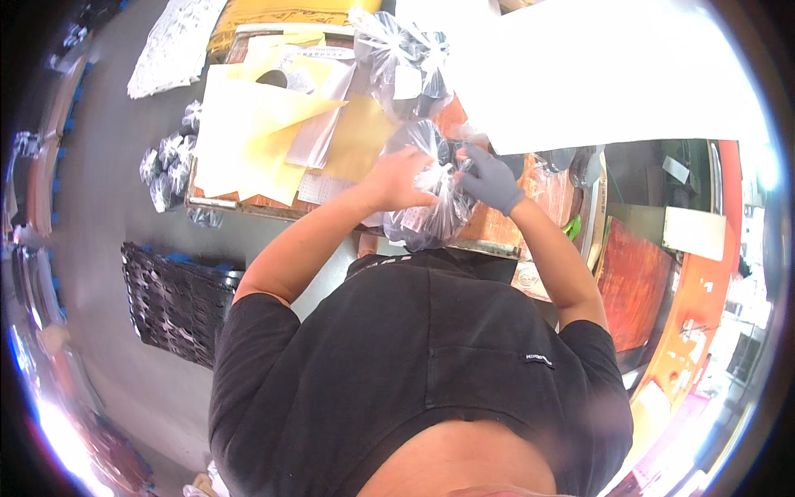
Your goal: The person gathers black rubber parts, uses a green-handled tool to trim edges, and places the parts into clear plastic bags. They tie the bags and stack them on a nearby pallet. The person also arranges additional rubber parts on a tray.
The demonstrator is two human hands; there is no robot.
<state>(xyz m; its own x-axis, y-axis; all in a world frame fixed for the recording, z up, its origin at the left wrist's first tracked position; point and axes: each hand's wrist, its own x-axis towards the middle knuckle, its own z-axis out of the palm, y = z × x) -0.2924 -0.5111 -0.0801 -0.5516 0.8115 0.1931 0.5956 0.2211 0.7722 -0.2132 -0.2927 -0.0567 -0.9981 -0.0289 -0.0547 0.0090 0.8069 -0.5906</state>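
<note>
A clear plastic bag (422,222) with dark contents stands at the table's near edge, in front of my chest. Its gathered neck forms a whitish twist between my two hands. My bare left hand (399,180) curls its fingers and thumb around the left side of the neck. On the other side, my right hand (492,182), in a grey glove, pinches the plastic with thumb and fingers. What exactly is inside the bag cannot be made out. Just beyond it sits a second tied clear bag (406,76), also with dark contents and a white label.
Yellow and white paper sheets (257,137) cover the left of the wooden table (484,228). A large white surface (604,74) fills the far right. Several more bagged bundles (170,170) lie left of the table, and a black crate (178,302) stands on the floor.
</note>
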